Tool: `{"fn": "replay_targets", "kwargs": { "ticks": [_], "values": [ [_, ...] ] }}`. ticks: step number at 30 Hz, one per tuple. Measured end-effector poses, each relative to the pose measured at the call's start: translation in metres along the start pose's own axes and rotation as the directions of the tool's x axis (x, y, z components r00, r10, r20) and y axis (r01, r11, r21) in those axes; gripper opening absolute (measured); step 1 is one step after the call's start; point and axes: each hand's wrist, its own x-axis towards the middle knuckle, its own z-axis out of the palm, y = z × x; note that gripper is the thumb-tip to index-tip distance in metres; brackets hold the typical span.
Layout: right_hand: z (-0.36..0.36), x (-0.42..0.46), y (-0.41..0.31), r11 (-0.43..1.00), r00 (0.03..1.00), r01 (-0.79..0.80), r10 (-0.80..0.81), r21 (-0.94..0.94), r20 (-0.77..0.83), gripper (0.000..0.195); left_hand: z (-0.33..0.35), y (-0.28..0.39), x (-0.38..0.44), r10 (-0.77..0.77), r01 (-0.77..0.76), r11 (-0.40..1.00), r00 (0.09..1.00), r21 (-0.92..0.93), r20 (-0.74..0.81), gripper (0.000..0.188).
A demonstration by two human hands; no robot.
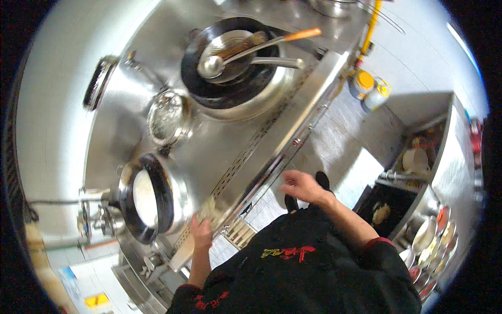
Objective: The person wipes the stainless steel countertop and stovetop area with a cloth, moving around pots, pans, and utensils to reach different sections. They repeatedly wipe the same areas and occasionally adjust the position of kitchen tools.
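My left hand (202, 233) grips a pale, crumpled cloth (208, 212) at the front rim of the stainless-steel wok range (219, 145). Left of that hand sits a wok (162, 196) with a whitish inside or contents. My right hand (304, 186) hangs in the air before the range edge, blurred, its fingers loosely curled and apart from the thumb, with nothing visible in it. Farther back, a large black wok (192, 84) bears a steel ladle (211, 67) with a wooden handle end and another metal-handled utensil (278, 62).
Between the woks stands a round metal pot (166, 117) under a tap. A slotted drain channel (239, 163) runs along the range front. On the right are a steel cabinet (447, 145) and several seasoning bowls (425, 235). Two lidded containers (362, 82) stand near the wall.
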Motion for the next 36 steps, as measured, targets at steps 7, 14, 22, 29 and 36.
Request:
{"fn": "replay_targets", "kwargs": {
  "ticks": [7,14,22,29,36],
  "values": [
    [0.041,0.088,-0.086,0.657,0.958,-0.171,-0.063,0.734,0.280,0.065,0.141,0.133,0.050,0.542,-0.529,0.837,0.771,-0.137,0.334,0.077],
    [0.081,0.124,-0.119,0.874,0.805,-0.349,0.096,0.337,0.585,0.027,0.108,0.102,0.096,0.191,-0.072,0.812,0.970,-0.580,0.148,0.059],
    [0.127,0.224,-0.182,0.688,0.800,-0.550,0.269,0.474,0.536,0.034,0.030,0.062,0.193,0.144,-0.170,0.985,0.917,-0.038,-0.373,0.021],
    [0.192,0.285,-0.203,0.689,0.862,-0.481,0.259,0.542,0.436,0.035,-0.037,0.028,0.234,0.097,-0.151,0.706,0.988,-0.692,-0.117,0.055],
    [0.230,0.326,-0.206,0.999,0.813,-0.038,0.045,-0.025,0.580,0.037,-0.046,0.008,0.276,0.215,-0.066,0.638,0.972,-0.767,0.095,0.057]
  ]
}}
